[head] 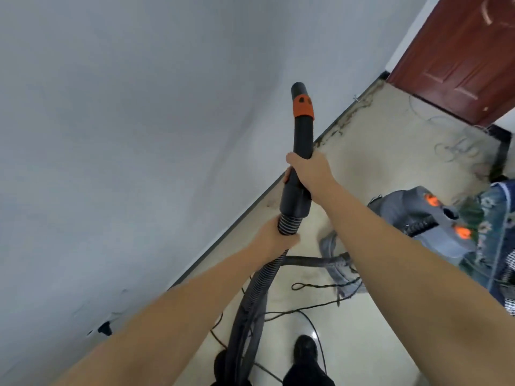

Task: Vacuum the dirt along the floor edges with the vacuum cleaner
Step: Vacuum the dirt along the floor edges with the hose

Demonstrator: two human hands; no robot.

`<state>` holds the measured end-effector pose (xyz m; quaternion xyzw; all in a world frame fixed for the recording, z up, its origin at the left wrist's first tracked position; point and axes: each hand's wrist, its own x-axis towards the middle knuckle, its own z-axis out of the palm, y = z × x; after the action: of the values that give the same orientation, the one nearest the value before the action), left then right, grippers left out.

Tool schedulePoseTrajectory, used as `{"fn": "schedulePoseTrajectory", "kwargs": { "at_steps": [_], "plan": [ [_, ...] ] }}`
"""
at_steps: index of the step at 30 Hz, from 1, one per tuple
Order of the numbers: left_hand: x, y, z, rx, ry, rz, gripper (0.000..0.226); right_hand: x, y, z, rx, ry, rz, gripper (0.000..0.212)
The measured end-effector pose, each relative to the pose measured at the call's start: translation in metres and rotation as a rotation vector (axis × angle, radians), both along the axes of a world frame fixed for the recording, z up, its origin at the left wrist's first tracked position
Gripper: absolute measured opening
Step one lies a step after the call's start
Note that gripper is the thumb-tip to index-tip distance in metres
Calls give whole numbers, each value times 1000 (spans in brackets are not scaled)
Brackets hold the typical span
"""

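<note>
Gripping the black nozzle tube at centre, the right hand wraps it, fingers curled round. The left hand clasps the ribbed hose just below. The grey vacuum body stands right, partly hidden by the forearm. Dirt lines the far wall edge, indistinct.

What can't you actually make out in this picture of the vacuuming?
- Head view: the right hand grips the black nozzle tube; its fingers curl behind the tube, mostly hidden.
- Left hand holds the ribbed hose; the hose's lower end is cut off by the bottom edge.
- Vacuum cleaner body: blurred, partly behind the right arm.
- Dirt along the wall edge: too small to identify.
</note>
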<state>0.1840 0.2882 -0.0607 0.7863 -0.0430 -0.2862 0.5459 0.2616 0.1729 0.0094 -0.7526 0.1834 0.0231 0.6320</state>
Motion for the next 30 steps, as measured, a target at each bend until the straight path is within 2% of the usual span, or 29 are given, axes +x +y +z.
{"fn": "schedulePoseTrajectory", "kwargs": {
  "at_steps": [5,10,14,22,30],
  "plan": [
    [36,15,52,-5,-169,-22,16,15,9,61,45,-185,-163,17],
    [52,24,71,-11,-223,4,17,27,22,83,61,-258,-191,16],
    [60,20,67,44,-247,-22,16,34,14,72,107,-203,-202,16],
    [108,-15,45,260,-276,-247,19,58,-38,34,230,-143,-293,25],
    [161,-65,18,315,-236,-246,21,107,-89,10,216,-95,-244,23]
  ]
}}
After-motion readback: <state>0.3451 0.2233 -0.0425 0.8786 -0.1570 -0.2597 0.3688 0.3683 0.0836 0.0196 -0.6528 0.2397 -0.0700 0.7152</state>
